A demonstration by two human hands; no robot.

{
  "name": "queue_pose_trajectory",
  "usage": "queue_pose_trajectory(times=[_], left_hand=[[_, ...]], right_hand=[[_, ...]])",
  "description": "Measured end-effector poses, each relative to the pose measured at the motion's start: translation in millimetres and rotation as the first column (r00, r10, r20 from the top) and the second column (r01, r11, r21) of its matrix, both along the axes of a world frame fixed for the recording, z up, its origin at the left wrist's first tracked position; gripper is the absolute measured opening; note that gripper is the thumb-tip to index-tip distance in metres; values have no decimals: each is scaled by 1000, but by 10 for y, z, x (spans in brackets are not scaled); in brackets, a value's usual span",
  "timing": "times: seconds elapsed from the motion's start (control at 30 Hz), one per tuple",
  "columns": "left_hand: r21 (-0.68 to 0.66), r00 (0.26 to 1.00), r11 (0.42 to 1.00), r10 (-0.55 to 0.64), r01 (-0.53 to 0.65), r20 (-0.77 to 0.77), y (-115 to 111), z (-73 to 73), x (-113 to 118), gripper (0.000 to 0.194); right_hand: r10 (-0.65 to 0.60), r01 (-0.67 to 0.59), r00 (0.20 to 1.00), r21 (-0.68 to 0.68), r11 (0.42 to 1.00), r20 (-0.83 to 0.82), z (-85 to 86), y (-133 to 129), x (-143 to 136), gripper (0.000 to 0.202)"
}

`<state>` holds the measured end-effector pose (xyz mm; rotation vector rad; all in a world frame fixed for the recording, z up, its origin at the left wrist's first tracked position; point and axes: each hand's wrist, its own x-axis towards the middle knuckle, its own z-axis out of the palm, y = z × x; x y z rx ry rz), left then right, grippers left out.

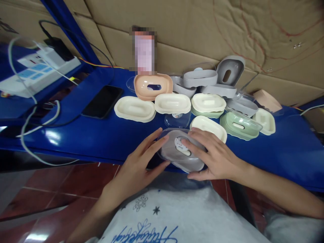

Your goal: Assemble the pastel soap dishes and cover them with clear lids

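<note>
At the front edge of the blue desk (101, 141), right of its middle, you hold a grey box (193, 165) under a see-through lid (168, 146). Grip: both hands close on it. Your left hand (139, 162) pinches the left end between fingers and thumb; your right hand (215, 155) spreads fingers over the lid, thumb at the near side. Cannot tell whether the box rests on the desk or hangs just above it.

Risks, as judged: the lid looks slick, so uneven finger pressure could skew it. With the near side by the front edge, a slip could tip the box towards your shirt (197, 209). A white tray (217, 130) sits just behind your right knuckles and a loose cover (174, 122) just beyond the box; a careless push could shove either one. Near the left corner, a white cable (22, 133) loops over the front edge; a sleeve could snag it.

Writing: round sticker (180, 143) on the lid, print too small to read. Power strip (15, 84), blue labels, illegible. Blue script on your shirt, partly cut off, not readable with confidence. No brand identified.
</note>
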<state>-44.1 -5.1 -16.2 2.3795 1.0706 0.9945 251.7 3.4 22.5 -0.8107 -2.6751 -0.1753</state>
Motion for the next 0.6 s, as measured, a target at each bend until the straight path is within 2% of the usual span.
queue_pose_trajectory(times=[0.1, 0.27, 0.4, 0.6], left_hand=[[-1, 1000, 1000, -11, 11, -13, -9, -11, -5, 72], [20, 999, 999, 41, -41, -16, -13, -8, 13, 72], [0, 998, 998, 58, -58, -25, -14, -1, 27, 67], [22, 995, 998, 68, -67, -71, -1, -9, 21, 63]], right_hand=[[63, -63, 998, 22, 998, 10, -20, 20, 14, 73], [117, -120, 993, -105, 987, -28, -61, 134, 70, 68], [86, -92, 994, -117, 989, -60, -74, 170, 73, 68], [-16, 16, 1000, 10, 1000, 15, -38, 90, 5, 70]])
